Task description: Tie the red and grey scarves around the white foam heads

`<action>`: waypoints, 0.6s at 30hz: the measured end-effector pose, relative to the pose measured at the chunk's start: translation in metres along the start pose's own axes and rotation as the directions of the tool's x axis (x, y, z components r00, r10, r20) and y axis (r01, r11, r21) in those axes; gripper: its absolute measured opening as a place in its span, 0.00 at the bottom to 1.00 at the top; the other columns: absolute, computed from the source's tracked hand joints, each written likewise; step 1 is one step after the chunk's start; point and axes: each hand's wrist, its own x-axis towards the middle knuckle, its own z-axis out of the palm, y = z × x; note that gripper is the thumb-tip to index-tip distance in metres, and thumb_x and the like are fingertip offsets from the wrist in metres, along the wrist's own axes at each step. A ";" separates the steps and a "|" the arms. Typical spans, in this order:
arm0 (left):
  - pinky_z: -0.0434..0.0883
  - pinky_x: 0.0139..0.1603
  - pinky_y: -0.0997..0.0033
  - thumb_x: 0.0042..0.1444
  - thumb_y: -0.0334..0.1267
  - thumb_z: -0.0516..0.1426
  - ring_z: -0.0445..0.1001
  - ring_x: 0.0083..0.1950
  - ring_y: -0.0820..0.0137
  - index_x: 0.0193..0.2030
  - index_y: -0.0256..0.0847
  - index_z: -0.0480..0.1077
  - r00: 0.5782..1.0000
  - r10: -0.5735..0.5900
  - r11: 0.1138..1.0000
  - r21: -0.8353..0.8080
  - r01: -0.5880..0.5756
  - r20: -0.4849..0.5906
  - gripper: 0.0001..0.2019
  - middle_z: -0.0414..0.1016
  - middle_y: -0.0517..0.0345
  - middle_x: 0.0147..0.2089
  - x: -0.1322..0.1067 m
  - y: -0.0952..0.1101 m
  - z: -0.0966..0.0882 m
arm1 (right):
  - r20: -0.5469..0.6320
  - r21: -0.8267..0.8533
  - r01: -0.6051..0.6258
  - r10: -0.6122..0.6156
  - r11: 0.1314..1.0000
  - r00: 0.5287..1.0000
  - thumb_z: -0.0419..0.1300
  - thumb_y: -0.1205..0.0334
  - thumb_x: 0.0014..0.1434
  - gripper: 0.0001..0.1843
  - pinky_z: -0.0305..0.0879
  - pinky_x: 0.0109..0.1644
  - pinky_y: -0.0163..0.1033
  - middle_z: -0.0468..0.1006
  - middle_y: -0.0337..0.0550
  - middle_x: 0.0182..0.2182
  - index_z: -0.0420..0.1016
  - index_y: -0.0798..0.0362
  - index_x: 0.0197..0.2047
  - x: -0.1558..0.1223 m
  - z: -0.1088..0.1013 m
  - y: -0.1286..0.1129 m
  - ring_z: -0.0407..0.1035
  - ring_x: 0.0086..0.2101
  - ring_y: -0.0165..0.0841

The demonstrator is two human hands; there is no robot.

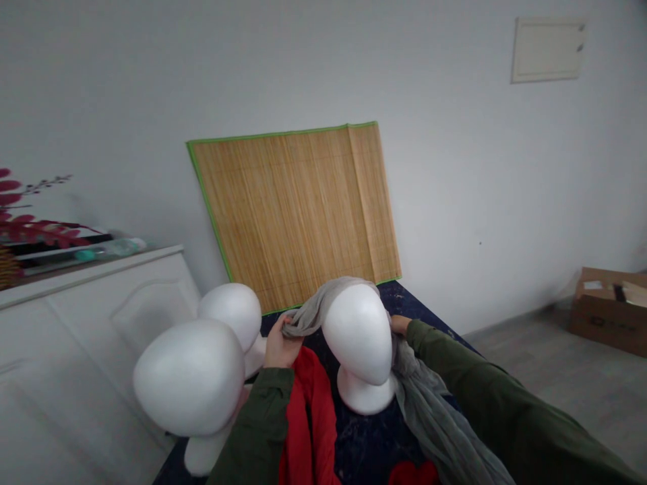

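Observation:
A white foam mannequin head [360, 343] stands on a dark blue table [374, 444]. A grey scarf [435, 417] is draped over its top and hangs down its right side. My left hand [280, 345] is closed on a bunched part of the scarf at the head's left. My right hand [400, 325] reaches behind the head's right side against the scarf; its fingers are hidden. Both arms wear dark green sleeves.
Two more white foam heads [189, 377] [231, 314] stand at the left. Red cloth [308, 424] lies on the table near me. A bamboo mat [296, 212] leans on the wall behind. A white cabinet [81, 350] is left; a cardboard box [609, 306] sits on the floor right.

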 end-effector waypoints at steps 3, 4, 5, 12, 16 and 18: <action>0.73 0.35 0.74 0.56 0.25 0.46 0.73 0.28 0.76 0.21 0.37 0.63 0.994 0.102 0.995 -0.012 -0.102 -0.032 0.14 0.69 0.63 0.21 -0.008 -0.011 -0.024 | 0.002 -0.001 0.012 -0.012 1.000 1.000 0.51 0.52 0.63 0.19 0.65 0.44 0.42 0.75 0.50 0.36 0.72 0.60 0.42 -0.019 0.017 0.025 0.70 0.38 0.37; 0.73 0.35 0.75 0.56 0.25 0.46 0.73 0.29 0.76 0.23 0.37 0.65 0.991 0.125 0.992 -0.003 -0.126 -0.040 0.13 0.70 0.63 0.22 -0.012 -0.017 -0.033 | -0.005 -0.005 0.025 -0.025 1.000 1.000 0.48 0.52 0.64 0.21 0.64 0.46 0.42 0.75 0.52 0.38 0.72 0.60 0.43 -0.027 0.022 0.034 0.70 0.40 0.39; 0.73 0.34 0.76 0.55 0.24 0.47 0.74 0.30 0.76 0.25 0.36 0.67 0.989 0.137 0.990 0.013 -0.137 -0.046 0.12 0.71 0.62 0.24 -0.017 -0.023 -0.042 | -0.014 -0.010 0.041 -0.041 0.999 0.999 0.45 0.52 0.65 0.22 0.62 0.48 0.42 0.74 0.53 0.41 0.72 0.60 0.45 -0.035 0.028 0.043 0.69 0.43 0.40; 0.68 0.20 0.82 0.56 0.23 0.47 0.73 0.23 0.77 0.29 0.36 0.67 0.971 0.094 0.993 0.092 -0.076 -0.221 0.11 0.74 0.61 0.25 -0.017 -0.052 -0.091 | -0.147 -0.356 0.119 -0.181 0.927 0.972 0.56 0.48 0.54 0.32 0.53 0.54 0.50 0.69 0.62 0.47 0.66 0.65 0.53 -0.080 0.052 0.079 0.61 0.50 0.51; 0.70 0.24 0.83 0.57 0.23 0.46 0.73 0.23 0.78 0.25 0.37 0.65 0.960 0.090 0.995 0.061 -0.077 -0.264 0.13 0.72 0.64 0.22 -0.008 -0.050 -0.098 | -0.197 -0.355 0.009 -0.084 0.935 0.977 0.53 0.68 0.53 0.12 0.58 0.49 0.48 0.73 0.60 0.38 0.73 0.64 0.39 -0.081 0.045 0.087 0.67 0.42 0.49; 0.73 0.31 0.79 0.55 0.23 0.46 0.75 0.28 0.76 0.25 0.36 0.66 0.968 0.080 0.996 0.046 -0.071 -0.240 0.13 0.74 0.61 0.24 -0.012 -0.046 -0.097 | -0.238 -0.295 -0.027 -0.046 0.955 0.970 0.52 0.71 0.52 0.13 0.57 0.50 0.48 0.73 0.62 0.39 0.71 0.66 0.40 -0.081 0.037 0.092 0.66 0.44 0.49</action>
